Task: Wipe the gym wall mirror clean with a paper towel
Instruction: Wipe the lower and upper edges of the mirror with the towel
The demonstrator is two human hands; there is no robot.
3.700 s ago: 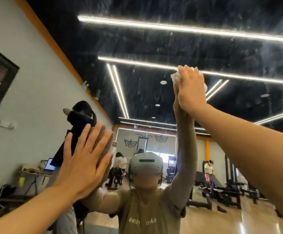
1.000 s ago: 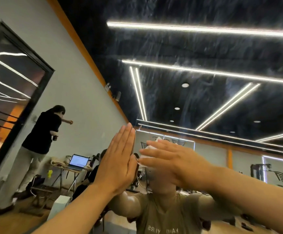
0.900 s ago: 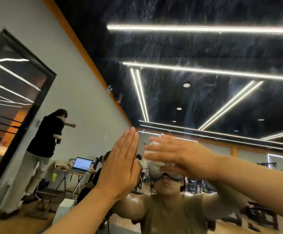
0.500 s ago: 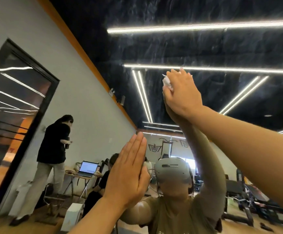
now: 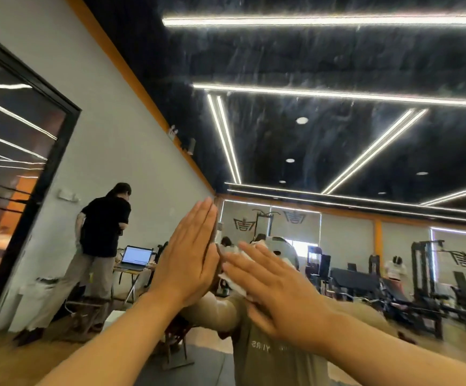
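Note:
The gym wall mirror (image 5: 323, 140) fills the view, streaked with smears over the reflected dark ceiling. My left hand (image 5: 190, 260) lies flat on the glass with straight fingers pointing up. My right hand (image 5: 270, 288) presses a white paper towel (image 5: 234, 280) flat against the mirror just right of the left hand, fingers straight and pointing left. Most of the towel is hidden under the palm. My own reflection stands behind both hands.
Reflected in the glass are a person in a black shirt (image 5: 101, 240) standing by a laptop (image 5: 135, 257) on a small table, weight machines (image 5: 426, 280) at the right, and a dark doorway (image 5: 17, 162) at the left.
My right hand swept the towel down from high on the mirror to beside the left hand. The left hand stayed flat on the glass. The person in black turned away.

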